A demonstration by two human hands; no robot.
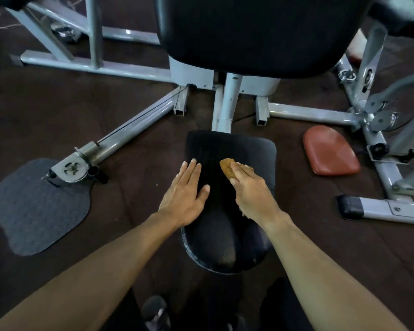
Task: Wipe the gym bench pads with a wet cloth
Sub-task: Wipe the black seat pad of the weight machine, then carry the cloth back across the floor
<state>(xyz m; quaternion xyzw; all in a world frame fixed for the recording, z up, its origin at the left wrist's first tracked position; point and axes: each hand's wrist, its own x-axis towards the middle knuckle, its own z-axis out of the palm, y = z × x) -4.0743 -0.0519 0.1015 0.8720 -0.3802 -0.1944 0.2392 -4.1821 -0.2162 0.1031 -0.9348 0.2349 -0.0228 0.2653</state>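
Black padded seat of the gym machine (232,149) lies at the centre of the view, below the black upright back pad (261,32). On it the right hand (251,189) presses a small brown cloth (226,167), fingers (239,169) curled over it, with one end of the cloth showing beyond the fingertips. The left hand (185,193) rests flat on the seat's left side, fingers straight and slightly spread. Grey steel frame tubes (134,130) spread over the dark floor (46,111). A red-brown pad (330,151) lies to the right, a grey textured mat (34,209) to the left.
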